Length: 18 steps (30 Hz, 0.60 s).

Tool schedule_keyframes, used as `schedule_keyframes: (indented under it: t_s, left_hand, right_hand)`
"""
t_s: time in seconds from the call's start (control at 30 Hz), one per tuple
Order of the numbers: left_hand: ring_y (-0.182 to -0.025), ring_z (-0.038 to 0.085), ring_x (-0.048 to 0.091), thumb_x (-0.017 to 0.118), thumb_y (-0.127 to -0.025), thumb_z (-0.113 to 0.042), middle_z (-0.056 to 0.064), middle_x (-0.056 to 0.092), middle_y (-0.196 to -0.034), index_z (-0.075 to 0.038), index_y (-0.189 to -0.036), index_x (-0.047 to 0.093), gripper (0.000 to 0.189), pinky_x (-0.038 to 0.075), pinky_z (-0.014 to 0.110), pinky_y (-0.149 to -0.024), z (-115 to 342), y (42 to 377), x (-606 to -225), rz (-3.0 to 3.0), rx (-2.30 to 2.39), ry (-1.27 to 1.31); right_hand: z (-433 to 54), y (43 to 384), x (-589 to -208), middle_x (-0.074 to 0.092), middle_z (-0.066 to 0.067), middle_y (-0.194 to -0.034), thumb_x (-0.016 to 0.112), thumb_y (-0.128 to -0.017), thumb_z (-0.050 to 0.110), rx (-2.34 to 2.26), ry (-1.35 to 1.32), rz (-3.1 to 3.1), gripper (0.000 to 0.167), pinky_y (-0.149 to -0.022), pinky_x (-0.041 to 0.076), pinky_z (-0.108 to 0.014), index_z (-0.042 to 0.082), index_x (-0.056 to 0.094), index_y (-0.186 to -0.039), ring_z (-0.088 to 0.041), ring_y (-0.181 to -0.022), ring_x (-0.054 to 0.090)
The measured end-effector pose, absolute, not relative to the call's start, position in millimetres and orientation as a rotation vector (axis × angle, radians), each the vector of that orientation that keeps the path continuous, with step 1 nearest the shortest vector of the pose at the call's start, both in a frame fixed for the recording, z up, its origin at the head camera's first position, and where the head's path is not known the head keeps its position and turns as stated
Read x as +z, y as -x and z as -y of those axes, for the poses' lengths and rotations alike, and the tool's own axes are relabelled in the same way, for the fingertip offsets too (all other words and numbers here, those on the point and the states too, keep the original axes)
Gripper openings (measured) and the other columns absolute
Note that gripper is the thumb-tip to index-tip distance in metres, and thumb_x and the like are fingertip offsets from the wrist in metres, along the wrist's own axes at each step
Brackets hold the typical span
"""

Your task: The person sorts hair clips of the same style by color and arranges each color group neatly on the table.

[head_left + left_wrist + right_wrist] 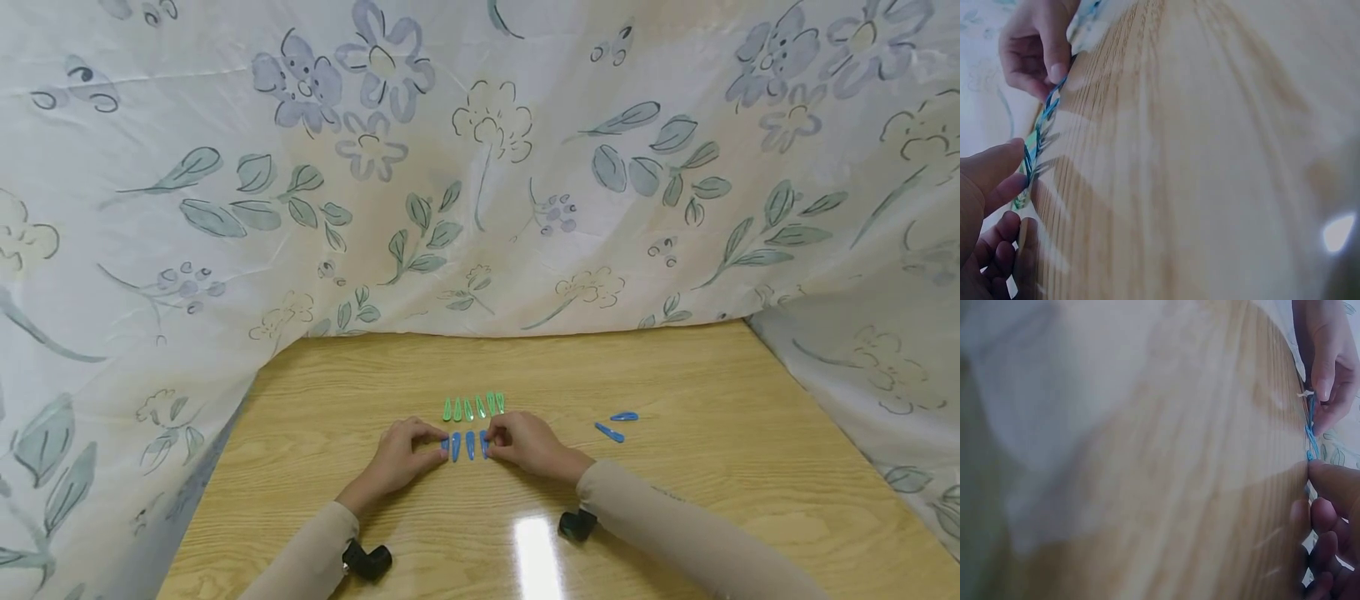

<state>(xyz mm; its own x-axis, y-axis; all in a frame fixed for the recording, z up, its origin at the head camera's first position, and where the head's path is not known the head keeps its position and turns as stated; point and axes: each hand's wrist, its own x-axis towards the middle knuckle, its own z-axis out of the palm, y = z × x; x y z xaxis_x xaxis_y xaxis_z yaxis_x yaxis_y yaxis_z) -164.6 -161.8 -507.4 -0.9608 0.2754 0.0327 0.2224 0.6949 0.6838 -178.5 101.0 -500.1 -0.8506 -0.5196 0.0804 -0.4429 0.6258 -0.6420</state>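
A row of blue snap hair clips lies on the wooden table, with two upright in its middle, one clip (456, 447) beside another clip (470, 445). At the row's left end, my left hand (401, 454) has thumb and index finger at the two ends of a blue clip (446, 445), pinching it lengthwise. My right hand (531, 446) pinches the rightmost blue clip (484, 443) the same way; its fingers cover part of it. In the left wrist view the clips (1050, 106) appear edge-on between both hands.
Just behind the blue row stands a row of several green hair clips (468, 408). Two more blue clips lie apart to the right, one clip (625, 417) behind the other clip (611, 432). A floral cloth (480, 250) hangs along the table's back and sides.
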Motion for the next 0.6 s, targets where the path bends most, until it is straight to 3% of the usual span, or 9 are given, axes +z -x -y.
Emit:
schedule_keyframes:
  t_s: [0.6]
  left_hand:
    - [-0.099,0.012,0.053,0.082,-0.085,-0.03,-0.011,0.069,-0.101,-0.029,-0.105,0.079,0.02,0.034,0.04,-0.091,161.8,165.0,-508.8,-2.829,1.122,-0.412]
  right_hand:
    - [-101.9,180.7,-502.9,0.058,0.011,-0.074,0.079,-0.088,0.023,-1.034,0.815,-2.708,0.015,-0.065,0.043,-0.02,0.014,0.071,-0.097,-0.001,-0.066,0.049]
